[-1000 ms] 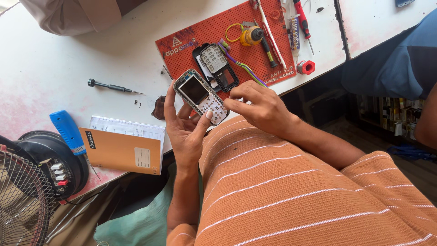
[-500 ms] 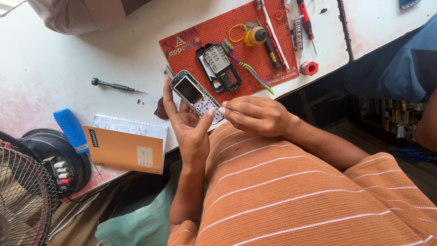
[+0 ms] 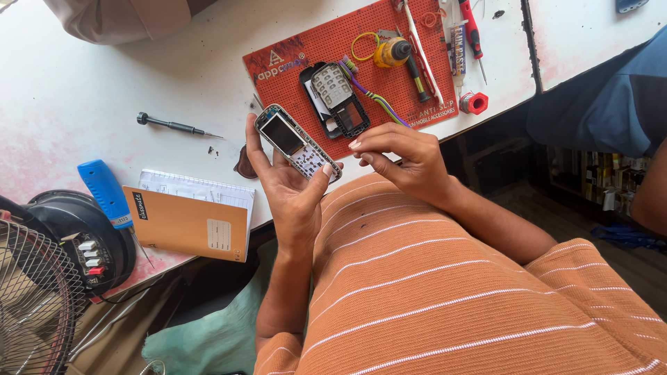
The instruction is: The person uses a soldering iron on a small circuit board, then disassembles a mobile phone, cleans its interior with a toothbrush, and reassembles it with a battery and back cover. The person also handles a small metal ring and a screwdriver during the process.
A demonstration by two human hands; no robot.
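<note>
Left hand [image 3: 288, 187] cradling opened phone [image 3: 297, 142], long axis running up-left to down-right; right hand [image 3: 403, 161] pinched narrow (holding nothing visible) just beside lower end.

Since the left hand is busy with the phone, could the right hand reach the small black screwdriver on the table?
Probably, but awkwardly: the black screwdriver lies beyond the left hand and phone, so the right hand must cross over.

Bright daylight washes the white table [image 3: 90, 83], soft shadows, sharp focus, slight edge distortion.
</note>
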